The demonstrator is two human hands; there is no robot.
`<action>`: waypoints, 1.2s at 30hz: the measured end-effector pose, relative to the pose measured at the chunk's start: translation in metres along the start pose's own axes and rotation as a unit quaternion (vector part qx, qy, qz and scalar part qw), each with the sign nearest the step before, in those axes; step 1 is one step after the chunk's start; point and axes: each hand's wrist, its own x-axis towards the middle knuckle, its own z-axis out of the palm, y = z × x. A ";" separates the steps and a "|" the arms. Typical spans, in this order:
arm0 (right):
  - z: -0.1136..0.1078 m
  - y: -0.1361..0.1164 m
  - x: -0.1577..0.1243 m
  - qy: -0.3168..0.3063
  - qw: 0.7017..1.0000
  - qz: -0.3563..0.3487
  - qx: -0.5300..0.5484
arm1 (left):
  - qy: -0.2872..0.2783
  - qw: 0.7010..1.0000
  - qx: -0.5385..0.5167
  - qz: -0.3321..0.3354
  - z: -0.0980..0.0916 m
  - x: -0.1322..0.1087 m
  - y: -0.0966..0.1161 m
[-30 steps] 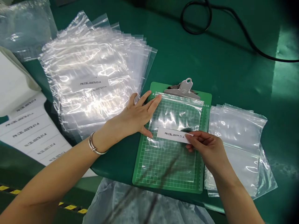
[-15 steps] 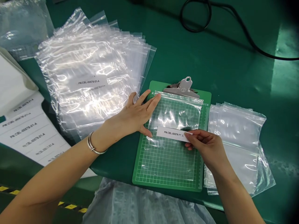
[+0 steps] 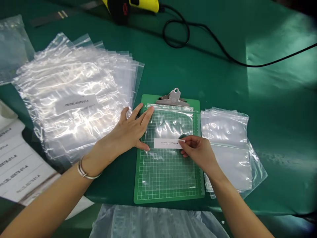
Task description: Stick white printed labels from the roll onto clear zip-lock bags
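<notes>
Pinching a label (image 3: 165, 143), right hand (image 3: 199, 151) over flat clear zip bag (image 3: 168, 170), left hand (image 3: 130, 130) splayed wide at the bag's edge

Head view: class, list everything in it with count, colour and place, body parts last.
table: 1, green, beneath all
clipboard: 1, green, centre
clip: 1, silver, clipboard's end
bag: 1, clear, on clipboard
label: 1, white, over bag
left bags: many, clear, left of clipboard
right bags: several, clear, right of clipboard
sheets: count unclear, white, left edge
plastic: 1, clear, top left
strip: 1, dark, top left
device: 1, yellow-black, top edge
cable: 1, black, top right
bracelet: count unclear, silver, lower left
garment: 1, blue-grey, bottom edge
left hand: 1, bare, bag's left edge
right hand: 1, bare, gripping label
</notes>
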 end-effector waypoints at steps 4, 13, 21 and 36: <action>0.001 0.005 0.001 -0.006 1.000 -0.020 -0.018 | 0.033 0.998 0.057 -0.006 -0.005 -0.006 0.010; 0.003 -0.005 -0.001 -0.004 0.998 -0.030 -0.052 | 0.151 0.974 0.089 0.145 0.053 -0.033 0.056; -0.050 -0.019 -0.003 -0.188 0.971 0.115 0.096 | 0.169 0.967 0.115 0.153 0.053 -0.033 0.053; 0.016 0.041 -0.044 0.150 0.839 -0.217 -0.476 | 0.128 0.974 0.112 0.149 0.049 -0.037 0.058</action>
